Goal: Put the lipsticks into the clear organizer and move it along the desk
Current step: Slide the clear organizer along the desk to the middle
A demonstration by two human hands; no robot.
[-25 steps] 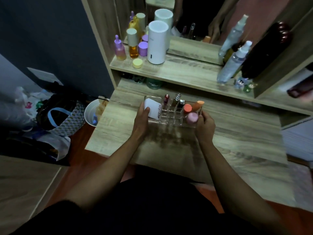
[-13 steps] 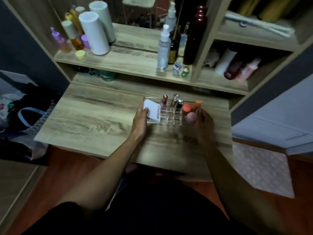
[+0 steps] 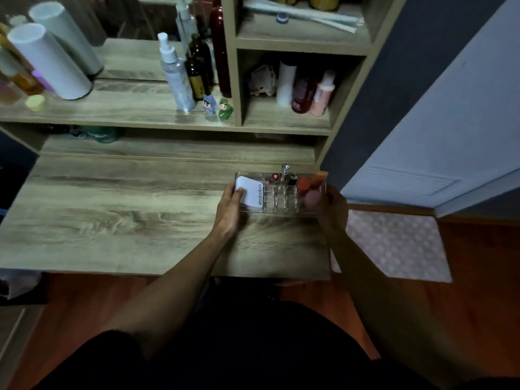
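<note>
The clear organizer (image 3: 281, 205) sits on the wooden desk (image 3: 126, 215), close to its right end. Several lipsticks (image 3: 282, 175) stand in its back cells, with orange and pink caps at the right and a white packet (image 3: 250, 192) in the left section. My left hand (image 3: 229, 208) grips the organizer's left end, thumb on the white packet. On the right end, my right hand (image 3: 330, 208) holds the other side, fingers wrapped over the corner.
A raised shelf (image 3: 126, 111) behind the desk carries a white cylinder (image 3: 50, 61), spray bottles (image 3: 176, 74), dark bottles and two small figurines (image 3: 218, 106). A side cubby (image 3: 298, 88) holds more bottles. A patterned mat (image 3: 394, 243) lies on the floor to the right.
Both hands have slid the organizer to the right along the desk, from near the left-middle to the right end. The camera view has turned right with it.
</note>
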